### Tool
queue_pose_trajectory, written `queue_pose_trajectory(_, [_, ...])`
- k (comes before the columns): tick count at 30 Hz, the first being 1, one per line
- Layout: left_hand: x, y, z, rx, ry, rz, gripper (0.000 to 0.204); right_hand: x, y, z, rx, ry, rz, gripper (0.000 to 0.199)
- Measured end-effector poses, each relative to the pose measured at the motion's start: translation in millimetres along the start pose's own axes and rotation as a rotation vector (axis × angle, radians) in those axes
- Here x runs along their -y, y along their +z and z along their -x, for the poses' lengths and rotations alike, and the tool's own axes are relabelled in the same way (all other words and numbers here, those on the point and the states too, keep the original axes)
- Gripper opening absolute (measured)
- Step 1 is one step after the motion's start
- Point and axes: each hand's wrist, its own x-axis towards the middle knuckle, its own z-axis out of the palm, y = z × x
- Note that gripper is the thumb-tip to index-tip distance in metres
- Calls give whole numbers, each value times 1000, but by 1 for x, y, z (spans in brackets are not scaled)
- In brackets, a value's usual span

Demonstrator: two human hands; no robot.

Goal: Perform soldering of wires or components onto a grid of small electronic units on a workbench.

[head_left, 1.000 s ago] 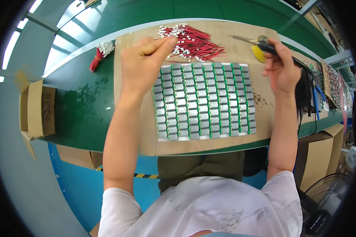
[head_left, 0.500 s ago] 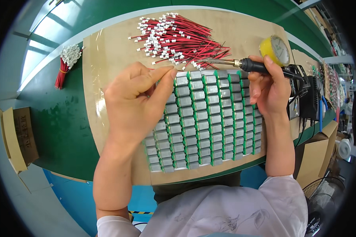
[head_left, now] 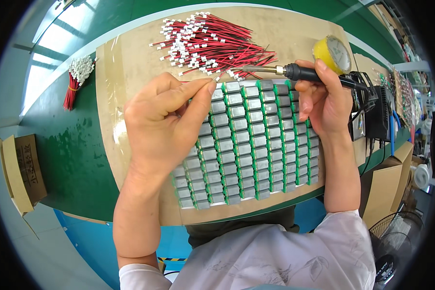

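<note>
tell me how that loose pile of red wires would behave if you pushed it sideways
The wires look thin and floppy, so the pile would probably smear and spread rather than slide as one. They lie crossed over each other, so some would likely tangle and drag neighbours along. Their small white plugs suggest they are light; on the smooth board they should shift with little force.
</note>
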Motion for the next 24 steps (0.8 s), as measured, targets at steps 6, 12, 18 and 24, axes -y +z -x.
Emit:
queue_pose_trajectory(6, [2,2,-1,-3,-1,17,12,0,0,0,17,1,4,48])
queue_pose_trajectory(12, [-3,-2,1,63,-60,-6,17,0,1,0,16,7,2,48])
queue_pose_trajectory(18, [-4,-1,-1,64,-61,-16,16,1,1,1,29,-2,31,49])
queue_pose_trajectory(24, [0,0,1,67,-53,0,16,1,1,0,69,14,1,48])
